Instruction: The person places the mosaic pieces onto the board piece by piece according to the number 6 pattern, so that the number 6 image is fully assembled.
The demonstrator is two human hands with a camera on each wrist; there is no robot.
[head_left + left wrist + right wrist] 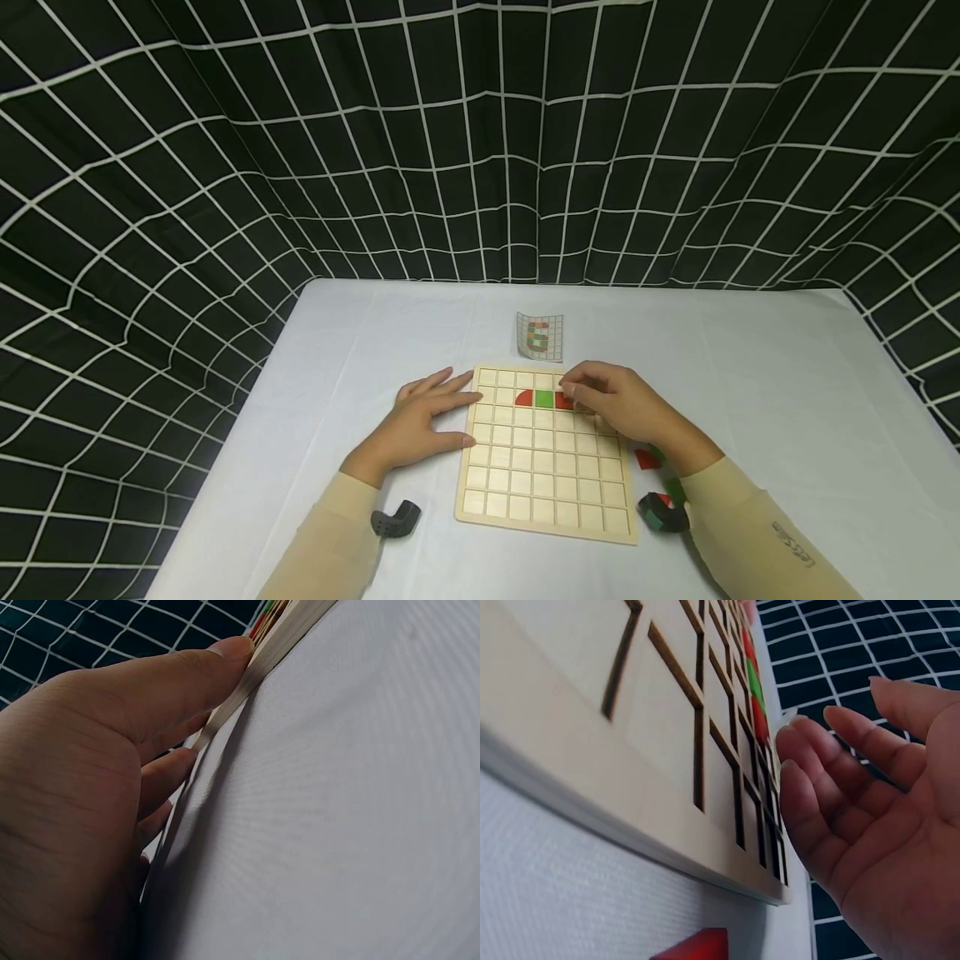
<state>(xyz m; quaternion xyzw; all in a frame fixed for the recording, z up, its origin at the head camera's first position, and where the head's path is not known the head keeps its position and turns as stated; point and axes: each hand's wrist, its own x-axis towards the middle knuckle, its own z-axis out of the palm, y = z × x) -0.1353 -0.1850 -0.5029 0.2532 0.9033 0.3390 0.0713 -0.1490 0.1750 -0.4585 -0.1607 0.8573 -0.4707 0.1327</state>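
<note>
A wooden grid board (543,462) lies flat on the table. In its second row from the top sit a red rounded piece (524,397), a green square piece (544,399) and a red piece (562,402), side by side. My left hand (416,421) rests at the board's left edge, fingers spread, with the thumb (229,652) on the rim in the left wrist view. My right hand (618,400) hovers over the upper right of the board, fingertips right by the red piece it partly covers. In the right wrist view its fingers (802,795) are loosely bent, with nothing between them and the thumb.
Behind the board lies a small pattern card (540,337) with a red and green design on a grid. Several loose red and green pieces (647,459) lie to the board's right, partly under my right forearm. A black grid curtain (480,150) hangs round the table.
</note>
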